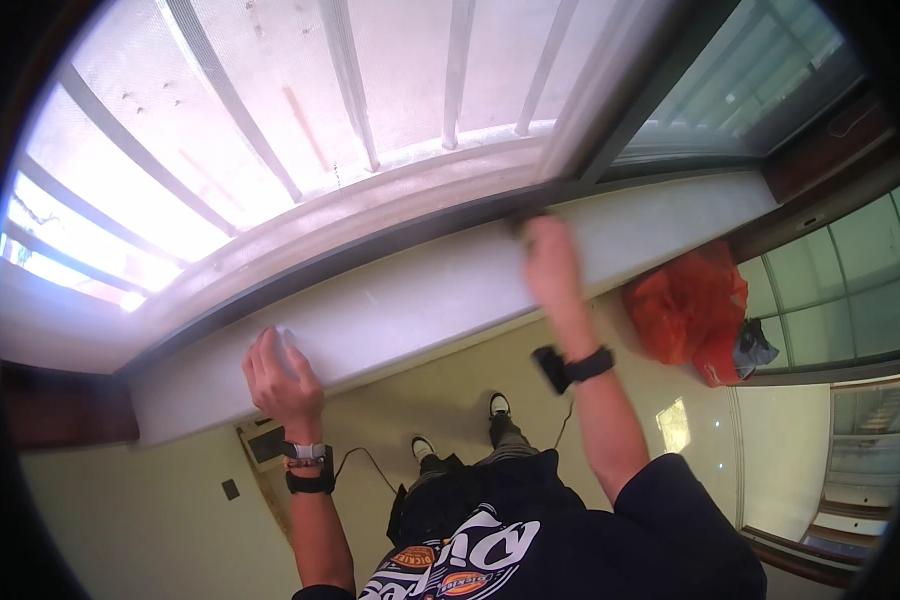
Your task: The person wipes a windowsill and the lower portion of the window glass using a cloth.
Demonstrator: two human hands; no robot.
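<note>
A white window sill (420, 300) runs across in front of me below the window. My left hand (283, 379) rests on its left part, palm down, thumb apart from the fingers, holding nothing. Farther right, my right hand (551, 255) is closed and blurred by motion above the sill. A small dark object (523, 220) shows at its far side, against the dark lower window frame (390, 247); blur and the fingers hide what it is. Both wrists wear black straps.
Metal bars (352, 90) and mesh stand beyond the opening. A dark-framed sliding pane (705, 112) fills the right side. An orange-red bag (682, 311) lies right of the sill, by a glazed panel (817, 277). Thin cables hang near my legs, above the tiled floor (457, 382).
</note>
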